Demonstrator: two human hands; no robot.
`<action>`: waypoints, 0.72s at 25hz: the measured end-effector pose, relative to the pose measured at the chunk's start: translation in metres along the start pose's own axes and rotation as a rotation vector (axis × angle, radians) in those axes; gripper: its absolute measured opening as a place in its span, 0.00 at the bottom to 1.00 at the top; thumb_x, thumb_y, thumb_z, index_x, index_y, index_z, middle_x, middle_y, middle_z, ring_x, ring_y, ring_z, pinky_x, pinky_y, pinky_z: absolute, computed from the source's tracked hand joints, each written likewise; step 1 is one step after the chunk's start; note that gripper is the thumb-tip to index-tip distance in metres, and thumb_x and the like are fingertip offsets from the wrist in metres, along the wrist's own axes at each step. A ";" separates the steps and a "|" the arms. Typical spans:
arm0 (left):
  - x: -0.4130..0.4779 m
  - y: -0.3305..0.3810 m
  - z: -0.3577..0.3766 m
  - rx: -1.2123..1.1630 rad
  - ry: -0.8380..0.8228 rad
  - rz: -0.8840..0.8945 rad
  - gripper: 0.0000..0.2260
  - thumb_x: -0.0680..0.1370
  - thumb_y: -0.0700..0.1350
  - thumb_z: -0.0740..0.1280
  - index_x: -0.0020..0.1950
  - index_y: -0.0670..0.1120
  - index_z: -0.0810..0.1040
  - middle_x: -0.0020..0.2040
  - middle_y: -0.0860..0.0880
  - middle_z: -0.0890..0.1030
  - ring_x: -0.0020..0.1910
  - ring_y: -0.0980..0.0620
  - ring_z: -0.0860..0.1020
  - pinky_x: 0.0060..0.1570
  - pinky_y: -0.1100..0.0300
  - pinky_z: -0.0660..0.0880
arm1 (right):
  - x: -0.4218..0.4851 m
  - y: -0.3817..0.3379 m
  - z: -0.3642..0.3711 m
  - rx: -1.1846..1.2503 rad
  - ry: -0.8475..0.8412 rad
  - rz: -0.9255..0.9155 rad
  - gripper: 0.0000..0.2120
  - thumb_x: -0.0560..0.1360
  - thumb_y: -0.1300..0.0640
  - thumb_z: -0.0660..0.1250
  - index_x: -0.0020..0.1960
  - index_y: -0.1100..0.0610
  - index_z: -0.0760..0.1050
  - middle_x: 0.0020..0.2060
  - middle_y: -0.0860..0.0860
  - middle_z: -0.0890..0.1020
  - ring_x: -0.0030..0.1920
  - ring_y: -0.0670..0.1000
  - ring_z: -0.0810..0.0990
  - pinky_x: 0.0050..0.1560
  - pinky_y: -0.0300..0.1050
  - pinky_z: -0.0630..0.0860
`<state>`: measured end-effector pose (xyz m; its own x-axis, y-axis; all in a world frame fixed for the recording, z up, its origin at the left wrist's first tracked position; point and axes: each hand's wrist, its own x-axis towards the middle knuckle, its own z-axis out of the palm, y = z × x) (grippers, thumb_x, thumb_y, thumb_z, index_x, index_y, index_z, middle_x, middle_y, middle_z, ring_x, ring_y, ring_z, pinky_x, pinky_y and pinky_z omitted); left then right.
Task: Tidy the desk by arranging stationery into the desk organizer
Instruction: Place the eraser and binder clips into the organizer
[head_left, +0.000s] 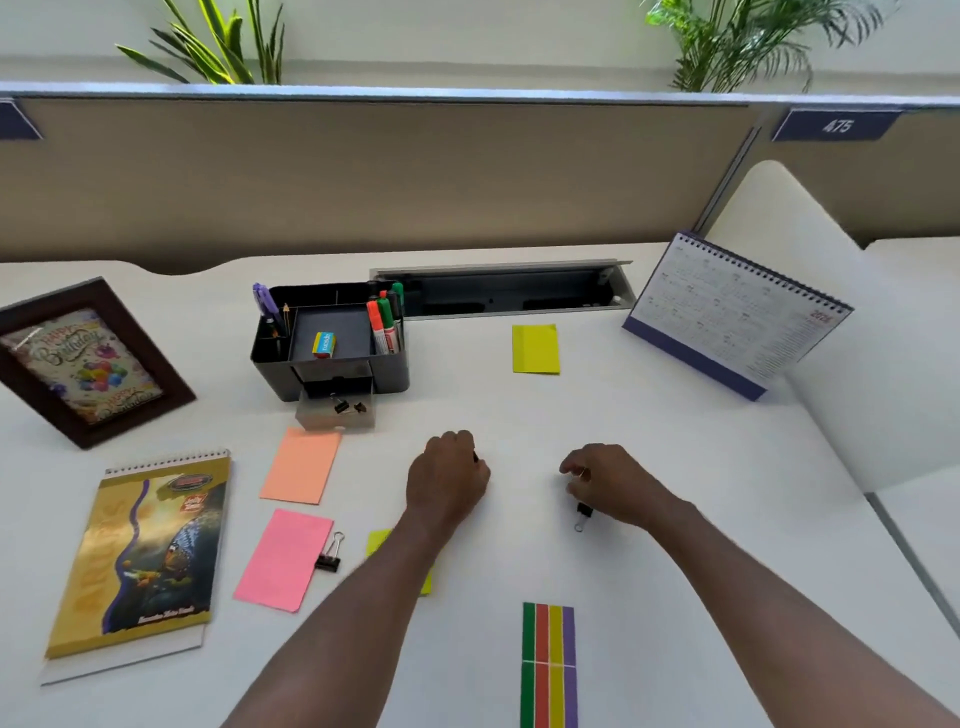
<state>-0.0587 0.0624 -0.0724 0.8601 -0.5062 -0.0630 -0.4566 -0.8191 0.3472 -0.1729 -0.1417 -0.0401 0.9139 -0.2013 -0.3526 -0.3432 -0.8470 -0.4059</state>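
Note:
The black desk organizer (270, 358) stands at the back left with markers (383, 322), a purple pen (264, 301) and a small blue-yellow box (324, 345) in it. Its clear drawer (336, 418) is pulled out and holds small binder clips. My left hand (447, 480) is a fist on the desk, closed on something small and black that only peeks out. My right hand (608, 480) pinches a small silver piece, and a small binder clip (583, 515) lies under it. A larger binder clip (330, 556) lies by the pink note (284, 558).
An orange note (301, 465), two yellow notes (535, 348) (378, 540), colour index strips (548, 665) and a spiral notepad (140, 556) lie on the white desk. A picture frame (88, 358) stands left, a desk calendar (727, 317) right, an open cable tray (504, 291) behind.

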 end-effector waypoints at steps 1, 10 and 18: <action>0.000 0.010 0.004 -0.011 -0.004 0.017 0.10 0.76 0.48 0.61 0.53 0.45 0.75 0.49 0.46 0.78 0.51 0.45 0.75 0.43 0.53 0.73 | -0.006 0.003 0.000 -0.023 -0.069 -0.039 0.16 0.73 0.63 0.64 0.60 0.53 0.78 0.53 0.51 0.78 0.53 0.50 0.77 0.49 0.38 0.70; 0.009 0.017 0.007 -0.035 0.053 -0.020 0.08 0.75 0.46 0.61 0.50 0.45 0.75 0.46 0.47 0.80 0.48 0.44 0.76 0.40 0.53 0.73 | -0.016 0.014 0.014 -0.205 -0.082 -0.202 0.07 0.75 0.63 0.61 0.50 0.58 0.75 0.51 0.51 0.74 0.45 0.56 0.75 0.44 0.49 0.73; 0.015 -0.041 -0.043 -0.072 0.306 -0.136 0.06 0.73 0.45 0.66 0.47 0.43 0.77 0.42 0.44 0.80 0.44 0.42 0.76 0.36 0.53 0.71 | 0.036 -0.049 0.027 0.058 0.178 -0.191 0.09 0.75 0.59 0.65 0.54 0.57 0.78 0.47 0.52 0.81 0.47 0.53 0.79 0.45 0.42 0.71</action>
<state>-0.0173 0.1002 -0.0472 0.9452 -0.2805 0.1669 -0.3256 -0.8465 0.4211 -0.1290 -0.0943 -0.0562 0.9853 -0.1282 -0.1128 -0.1678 -0.8493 -0.5006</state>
